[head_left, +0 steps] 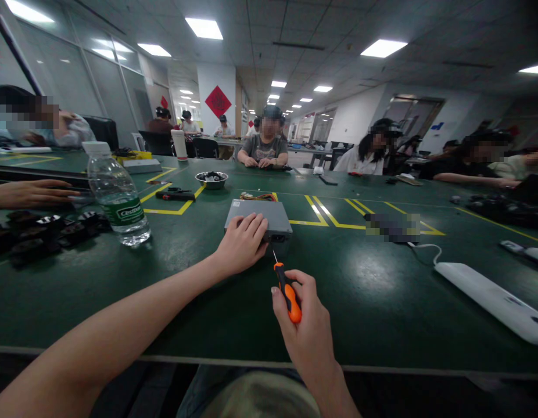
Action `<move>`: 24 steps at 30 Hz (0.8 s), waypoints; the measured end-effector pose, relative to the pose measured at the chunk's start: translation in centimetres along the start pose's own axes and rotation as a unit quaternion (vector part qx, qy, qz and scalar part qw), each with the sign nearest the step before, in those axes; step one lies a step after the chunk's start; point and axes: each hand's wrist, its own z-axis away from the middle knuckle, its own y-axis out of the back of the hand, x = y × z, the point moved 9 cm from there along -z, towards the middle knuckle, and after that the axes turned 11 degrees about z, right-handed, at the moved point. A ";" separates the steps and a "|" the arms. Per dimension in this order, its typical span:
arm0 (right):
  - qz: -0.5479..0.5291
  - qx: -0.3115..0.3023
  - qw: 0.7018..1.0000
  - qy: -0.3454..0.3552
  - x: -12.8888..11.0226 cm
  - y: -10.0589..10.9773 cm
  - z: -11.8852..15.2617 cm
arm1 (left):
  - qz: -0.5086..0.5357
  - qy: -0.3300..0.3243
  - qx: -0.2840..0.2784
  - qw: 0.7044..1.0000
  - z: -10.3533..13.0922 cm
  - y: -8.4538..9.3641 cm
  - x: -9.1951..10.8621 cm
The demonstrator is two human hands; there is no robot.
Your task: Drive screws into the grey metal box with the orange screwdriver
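Observation:
A grey metal computer power supply (269,212) lies on the green table, with a bundle of coloured wires (258,197) at its far side. My left hand (243,244) holds its near left edge, fingers laid over the top and thumb against the front face beside the black power socket (278,238). In my right hand (306,313) is an orange and black screwdriver (290,296), gripped by the handle. Its thin shaft points up and away, with the tip just in front of the power supply's near face. Whether the tip touches it I cannot tell.
A water bottle (121,200) stands left, beside black parts (55,232) and another person's hand (38,193). Farther back are a metal bowl (211,180), a black tool (175,194) and a white cup (179,145). A white power bank (491,296) with a cable lies right. People sit around the table.

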 end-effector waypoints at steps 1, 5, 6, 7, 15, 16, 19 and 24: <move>0.005 0.004 1.000 0.016 -0.3 0.0 0.0 | 0.000 0.000 -0.001 1.000 0.0 0.0 0.0; 0.035 0.018 0.995 0.089 -1.6 0.2 0.0 | -0.003 0.003 -0.009 1.000 0.0 -0.2 -0.1; 0.037 0.015 0.995 0.093 -1.7 0.2 -0.1 | -0.004 0.004 -0.010 1.000 0.0 -0.2 -0.1; 0.036 0.009 0.995 0.091 -1.6 0.1 -0.1 | -0.004 0.005 -0.011 1.000 0.0 -0.2 -0.1; 0.005 -0.005 1.000 0.002 0.0 0.0 0.0 | -0.003 0.004 -0.009 1.000 0.0 -0.1 -0.1; 0.006 -0.004 1.000 0.001 0.1 -0.1 0.0 | -0.003 0.003 -0.010 1.000 0.0 -0.1 0.0; 0.026 0.002 0.998 0.053 -0.8 -0.2 0.0 | -0.002 0.001 -0.008 1.000 0.0 0.0 0.0; 0.043 0.001 0.996 0.076 -1.3 -0.1 -0.1 | -0.002 0.000 -0.005 1.000 0.0 -0.1 -0.1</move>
